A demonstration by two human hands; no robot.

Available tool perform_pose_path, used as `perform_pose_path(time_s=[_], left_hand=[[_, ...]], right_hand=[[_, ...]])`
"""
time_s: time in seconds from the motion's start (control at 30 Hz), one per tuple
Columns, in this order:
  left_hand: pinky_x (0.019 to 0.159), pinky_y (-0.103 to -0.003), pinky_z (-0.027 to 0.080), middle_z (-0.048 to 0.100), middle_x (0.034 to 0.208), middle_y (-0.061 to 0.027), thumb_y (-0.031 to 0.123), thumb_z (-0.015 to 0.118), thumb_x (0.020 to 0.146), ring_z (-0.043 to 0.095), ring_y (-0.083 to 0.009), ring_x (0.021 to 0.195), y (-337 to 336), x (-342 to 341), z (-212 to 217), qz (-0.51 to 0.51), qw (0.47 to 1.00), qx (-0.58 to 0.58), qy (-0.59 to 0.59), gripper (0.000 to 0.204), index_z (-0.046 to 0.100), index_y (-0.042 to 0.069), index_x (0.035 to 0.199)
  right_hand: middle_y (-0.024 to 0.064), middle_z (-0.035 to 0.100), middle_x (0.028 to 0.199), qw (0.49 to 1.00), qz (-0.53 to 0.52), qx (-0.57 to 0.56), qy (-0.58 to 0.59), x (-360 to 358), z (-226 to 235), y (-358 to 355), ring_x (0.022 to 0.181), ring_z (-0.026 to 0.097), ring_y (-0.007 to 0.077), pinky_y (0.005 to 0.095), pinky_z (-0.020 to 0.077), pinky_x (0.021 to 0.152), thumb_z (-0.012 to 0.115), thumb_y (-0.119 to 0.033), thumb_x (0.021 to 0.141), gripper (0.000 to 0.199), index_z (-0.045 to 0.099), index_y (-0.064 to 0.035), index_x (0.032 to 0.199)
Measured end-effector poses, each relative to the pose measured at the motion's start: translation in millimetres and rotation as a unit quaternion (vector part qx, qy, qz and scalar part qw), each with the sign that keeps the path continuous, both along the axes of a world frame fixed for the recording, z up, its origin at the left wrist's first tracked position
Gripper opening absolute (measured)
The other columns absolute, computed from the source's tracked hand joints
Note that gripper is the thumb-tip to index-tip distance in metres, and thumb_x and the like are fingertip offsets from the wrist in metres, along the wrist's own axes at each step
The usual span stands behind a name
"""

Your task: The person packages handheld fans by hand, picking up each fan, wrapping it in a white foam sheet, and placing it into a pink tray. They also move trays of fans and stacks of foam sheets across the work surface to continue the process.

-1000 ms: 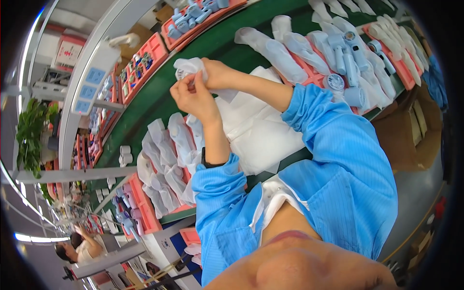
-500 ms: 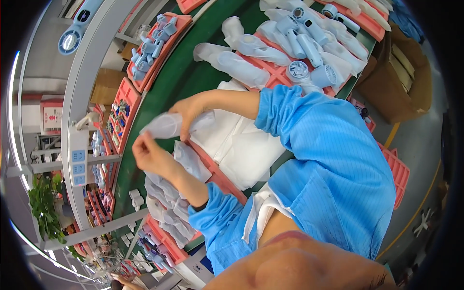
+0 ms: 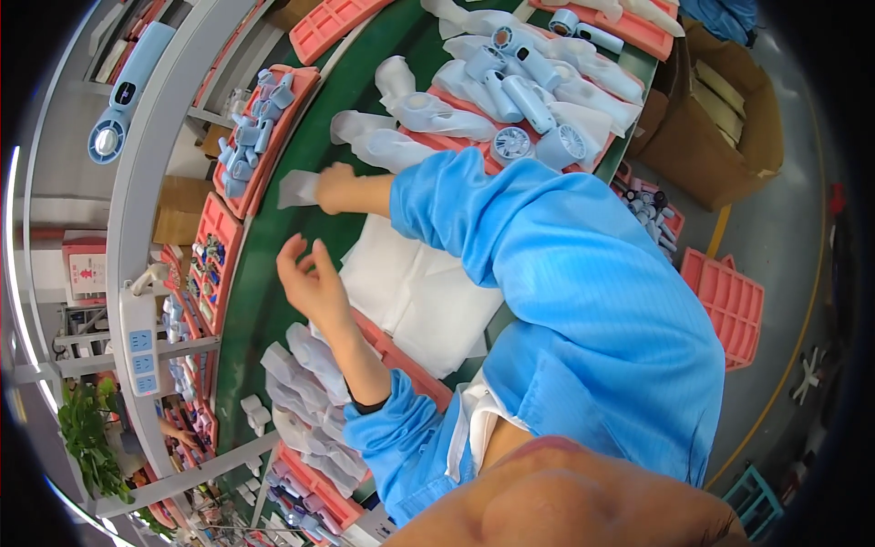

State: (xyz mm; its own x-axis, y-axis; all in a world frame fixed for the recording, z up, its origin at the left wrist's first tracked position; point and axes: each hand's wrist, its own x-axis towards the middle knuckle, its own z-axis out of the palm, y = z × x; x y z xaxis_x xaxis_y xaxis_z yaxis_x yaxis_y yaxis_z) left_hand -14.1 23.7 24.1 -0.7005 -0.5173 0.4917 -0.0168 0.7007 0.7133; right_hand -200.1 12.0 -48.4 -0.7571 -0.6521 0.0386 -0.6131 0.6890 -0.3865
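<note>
My right hand [image 3: 339,189] is closed on a translucent white bag [image 3: 297,189], whose free end sticks out to the left over the green belt. What the bag contains is hidden. Below it, my left hand [image 3: 312,281] is held in the air, fingers apart and nothing in them. Flat white sheets [image 3: 410,283] lie in a stack just right of the hands. Past my right arm, several light-blue handheld fans [image 3: 527,98] rest on white-bagged ones [image 3: 437,117]. More bagged items [image 3: 305,410] fill a pink tray beside my left forearm.
A green conveyor belt [image 3: 260,283] runs along the bench. Pink trays with blue fan parts [image 3: 255,137] and small components [image 3: 214,260] line its far side. A grey frame post [image 3: 137,219] stands beyond. At the right are a cardboard box [image 3: 729,128] and a pink tray [image 3: 725,305].
My hands have separated: the left has let go of the bag, and the right has carried it up toward the far bagged items. The whole view has shifted slightly.
</note>
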Motion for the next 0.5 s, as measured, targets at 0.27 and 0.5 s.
perform_pose_path(time_s=[0.27,0.5], left_hand=[[0.078,-0.039,0.049,0.06,0.102,-0.0199,0.023,0.07,0.076,0.059,-0.0319,0.093,146,-110,-24,-0.284,0.956,-0.055,-0.059,0.045,0.054,-0.002,0.11],[0.084,-0.04,0.047,0.06,0.105,-0.0214,0.043,0.076,0.061,0.053,-0.0349,0.103,242,-187,-56,-0.146,0.966,-0.077,-0.201,0.071,0.053,0.002,0.113]], right_hand=[[0.0105,0.069,0.085,0.974,-0.085,0.042,0.207,-102,138,220,0.078,0.066,0.027,0.0394,0.0518,0.064,0.063,-0.024,0.072,0.024,0.07,-0.0072,0.089],[0.0118,0.068,0.102,0.949,-0.231,0.204,0.067,-131,24,371,0.094,0.065,0.0287,0.0429,0.052,0.074,0.065,-0.034,0.074,0.038,0.068,-0.0096,0.102]])
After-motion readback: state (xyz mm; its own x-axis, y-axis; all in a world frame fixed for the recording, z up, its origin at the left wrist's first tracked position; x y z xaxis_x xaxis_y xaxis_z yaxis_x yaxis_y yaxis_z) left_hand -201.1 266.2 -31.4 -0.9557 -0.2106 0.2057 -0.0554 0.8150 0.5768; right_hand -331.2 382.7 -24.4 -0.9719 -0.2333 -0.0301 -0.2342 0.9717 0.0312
